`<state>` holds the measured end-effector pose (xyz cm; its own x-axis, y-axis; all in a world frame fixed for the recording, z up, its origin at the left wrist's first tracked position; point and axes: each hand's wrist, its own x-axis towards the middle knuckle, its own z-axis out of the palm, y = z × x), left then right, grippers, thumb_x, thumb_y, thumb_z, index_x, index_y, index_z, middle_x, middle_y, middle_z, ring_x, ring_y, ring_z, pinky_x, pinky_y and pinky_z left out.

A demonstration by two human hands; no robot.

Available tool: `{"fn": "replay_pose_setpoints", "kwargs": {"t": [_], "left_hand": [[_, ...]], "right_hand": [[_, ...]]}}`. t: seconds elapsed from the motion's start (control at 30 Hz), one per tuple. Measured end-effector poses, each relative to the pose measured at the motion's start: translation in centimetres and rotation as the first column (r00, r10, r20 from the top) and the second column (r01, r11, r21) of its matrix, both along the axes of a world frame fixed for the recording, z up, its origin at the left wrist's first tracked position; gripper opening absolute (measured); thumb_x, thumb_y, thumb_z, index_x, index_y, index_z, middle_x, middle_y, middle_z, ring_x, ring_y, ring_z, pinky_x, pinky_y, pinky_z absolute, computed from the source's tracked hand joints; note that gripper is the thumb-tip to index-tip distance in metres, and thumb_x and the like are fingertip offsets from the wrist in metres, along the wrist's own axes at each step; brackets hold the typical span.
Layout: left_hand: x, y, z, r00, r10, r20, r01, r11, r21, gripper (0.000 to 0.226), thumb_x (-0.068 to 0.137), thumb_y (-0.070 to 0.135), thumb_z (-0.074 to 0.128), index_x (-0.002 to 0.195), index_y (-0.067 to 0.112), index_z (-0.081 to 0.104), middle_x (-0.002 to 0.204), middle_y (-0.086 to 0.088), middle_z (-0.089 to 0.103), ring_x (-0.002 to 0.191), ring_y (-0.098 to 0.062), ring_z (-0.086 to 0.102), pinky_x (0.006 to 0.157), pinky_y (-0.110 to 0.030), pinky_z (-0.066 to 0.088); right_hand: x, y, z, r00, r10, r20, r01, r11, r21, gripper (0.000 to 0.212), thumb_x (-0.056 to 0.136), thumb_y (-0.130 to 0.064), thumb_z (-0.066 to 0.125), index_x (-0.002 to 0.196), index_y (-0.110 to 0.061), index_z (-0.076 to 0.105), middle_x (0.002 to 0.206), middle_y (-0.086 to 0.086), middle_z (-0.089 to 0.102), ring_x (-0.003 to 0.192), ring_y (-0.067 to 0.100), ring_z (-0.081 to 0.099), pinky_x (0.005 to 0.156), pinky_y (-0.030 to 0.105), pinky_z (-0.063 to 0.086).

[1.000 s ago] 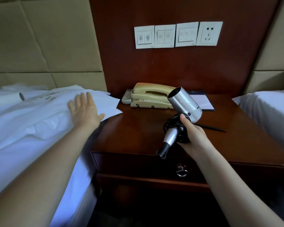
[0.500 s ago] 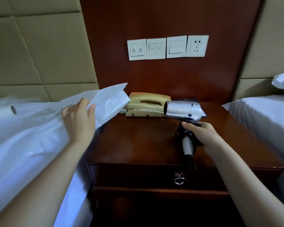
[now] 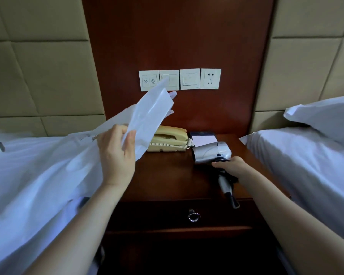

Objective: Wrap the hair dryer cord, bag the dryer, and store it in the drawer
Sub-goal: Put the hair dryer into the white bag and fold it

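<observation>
On the left, a white-sheeted bed (image 3: 28,175) runs up to a dark red-brown wooden nightstand (image 3: 167,181), the worktop here; a second white bed (image 3: 306,165) sits on the right.

Thin translucent white plastic bag (image 3: 149,116): lifted off the left bed, held over the worktop's left edge, flopping upward. Left hand (image 3: 115,155) pinches it between thumb and fingers near one edge. Judgement: near weightless, limp, slippery film, mouth probably stuck flat. Can't tell which end is the opening. Take it at the mouth edges and spread it; one-handed it will likely collapse.

Silver barrel-bodied hair dryer (image 3: 212,152): lying on the worktop's right side, barrel pointing left, just beside a beige corded desk phone (image 3: 167,141). Folding handle (image 3: 226,192) points toward the front edge, tip overhanging it. Right hand (image 3: 229,166) is closed around the hinge area over the black wrapped cord (image 3: 229,176). Judgement: rigid, moderately heavy, smooth shell; grip at the handle root so the coil stays pinned. Release it and the cord may spring loose.

Drawer (image 3: 177,215) below is closed; small metal ring pull (image 3: 194,216) is the only grab point and needs a free hand.
</observation>
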<state>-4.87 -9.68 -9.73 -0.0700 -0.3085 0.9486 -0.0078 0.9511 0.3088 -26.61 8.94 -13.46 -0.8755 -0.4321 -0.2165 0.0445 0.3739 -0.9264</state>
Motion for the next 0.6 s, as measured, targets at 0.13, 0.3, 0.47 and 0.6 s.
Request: {"fn": "replay_pose_setpoints", "kwargs": {"t": [0.13,0.3,0.47,0.6], "left_hand": [[-0.2,2.1,0.6,0.996,-0.086,0.038,0.094,0.937,-0.337,0.022,0.1,0.027,0.037,0.085,0.012,0.042,0.084,0.004,0.041,0.077,-0.019,0.038,0.081,-0.033,0.035],[-1.7,2.5,-0.8,0.977,-0.131,0.166,0.182,0.918,-0.351,0.023,0.101,0.029,0.034,0.089,0.014,0.046,0.084,-0.001,0.06,0.079,-0.014,0.046,0.101,-0.02,0.024],[-2.4,0.1,-2.2,0.987,-0.094,0.128,0.103,0.992,-0.067,0.009,0.093,0.017,0.046,0.084,0.016,0.046,0.071,-0.002,0.051,0.07,-0.015,0.039,0.072,-0.03,0.032],[-2.8,-0.8,-2.2,0.976,-0.058,0.21,0.046,0.997,0.058,0.021,0.091,0.015,0.049,0.076,0.001,0.053,0.064,0.0,0.047,0.062,-0.023,0.042,0.064,-0.037,0.035]], "right_hand": [[-0.1,0.4,0.0,0.999,-0.003,0.032,0.004,1.0,-0.025,0.024,0.077,-0.016,0.075,0.082,-0.003,0.056,0.071,0.009,0.058,0.059,0.019,0.056,0.042,0.025,0.044],[0.4,0.7,-0.1,0.999,-0.023,0.045,0.023,1.0,-0.011,0.034,0.094,-0.025,0.051,0.114,0.001,0.055,0.075,0.008,0.056,0.063,0.019,0.053,0.052,0.028,0.039],[0.3,1.4,-1.0,0.999,-0.017,-0.035,0.018,1.0,0.001,0.037,0.101,-0.029,0.025,0.118,-0.005,0.049,0.109,0.015,0.054,0.096,0.026,0.053,0.086,0.031,0.039],[-1.9,1.5,-3.2,0.996,-0.003,-0.091,0.003,1.0,0.004,0.067,0.089,-0.054,0.024,0.132,-0.008,0.046,0.134,0.016,0.051,0.127,0.034,0.045,0.11,0.047,0.032]]}}
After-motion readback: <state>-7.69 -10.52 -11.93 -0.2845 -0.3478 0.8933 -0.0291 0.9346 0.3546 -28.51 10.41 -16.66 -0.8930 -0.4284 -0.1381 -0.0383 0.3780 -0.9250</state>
